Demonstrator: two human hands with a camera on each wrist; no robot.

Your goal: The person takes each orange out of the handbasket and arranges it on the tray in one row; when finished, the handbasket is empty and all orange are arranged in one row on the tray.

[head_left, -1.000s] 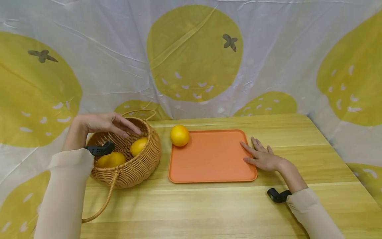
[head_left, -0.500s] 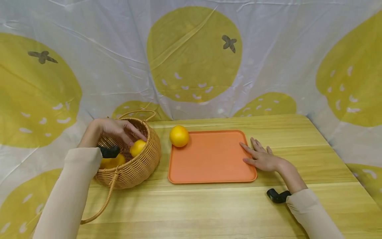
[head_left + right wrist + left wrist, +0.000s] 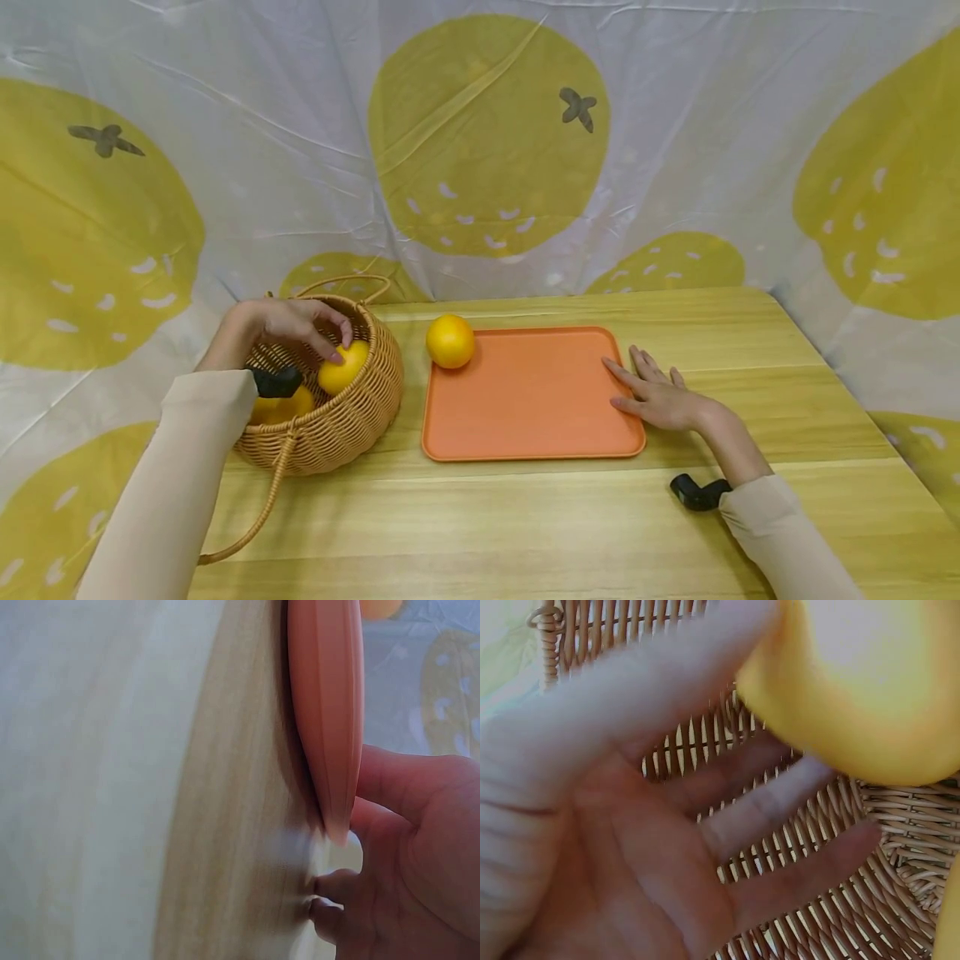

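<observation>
My left hand (image 3: 296, 323) reaches into a wicker basket (image 3: 367, 392) and grips an orange (image 3: 343, 369) between thumb and fingers. In the left wrist view the thumb lies against that orange (image 3: 870, 697), and some fingers stretch past it near the woven wall. More orange fruit (image 3: 285, 407) sits lower in the basket, partly hidden by my wrist. My right hand (image 3: 663, 402) rests with spread fingers at the right edge of an orange-coloured tray (image 3: 536, 400), its thumb and a finger touching the rim. One orange (image 3: 450, 341) sits at the tray's back left corner.
The basket's front handle (image 3: 258, 517) hangs down onto the wooden table (image 3: 480, 525); its other handle (image 3: 378, 287) stands at the back. A fruit-printed cloth (image 3: 300, 167) hangs behind the table. Black wrist devices sit at both sleeves.
My left hand has moved right and down into the basket, and its fingers have closed on an orange, which has shifted slightly left. The right hand and tray stay put.
</observation>
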